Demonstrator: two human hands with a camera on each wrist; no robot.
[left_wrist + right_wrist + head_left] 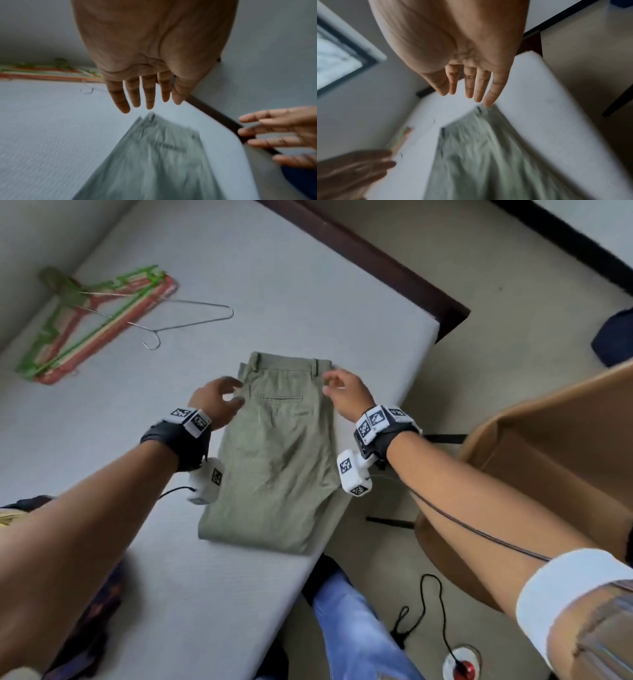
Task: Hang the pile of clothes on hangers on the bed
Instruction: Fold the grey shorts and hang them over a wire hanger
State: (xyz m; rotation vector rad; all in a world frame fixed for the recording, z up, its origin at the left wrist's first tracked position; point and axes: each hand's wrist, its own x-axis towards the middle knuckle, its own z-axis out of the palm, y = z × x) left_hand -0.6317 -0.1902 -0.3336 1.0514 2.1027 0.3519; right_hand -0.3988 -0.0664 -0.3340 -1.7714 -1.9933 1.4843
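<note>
Folded olive-green trousers (274, 453) lie flat on the grey bed (239, 285), waistband at the far end, close to the bed's right edge. My left hand (222, 395) hovers at the waistband's left corner with fingers straight and holds nothing; in the left wrist view the left hand (137, 94) hangs just above the trousers (154, 162). My right hand (337, 385) is at the waistband's right corner, fingers spread and empty. The right wrist view shows the right hand (471, 88) over the trousers (488, 155). A wire hanger (185, 323) and green and red hangers (92, 323) lie at the bed's far left.
A dark wooden bed frame (394, 268) runs along the bed's far right side. A brown chair (531, 457) stands to the right on the floor. More clothes (85, 628) lie at the bed's near left. A black cable (428, 611) and a red-and-white device (460, 667) lie on the floor.
</note>
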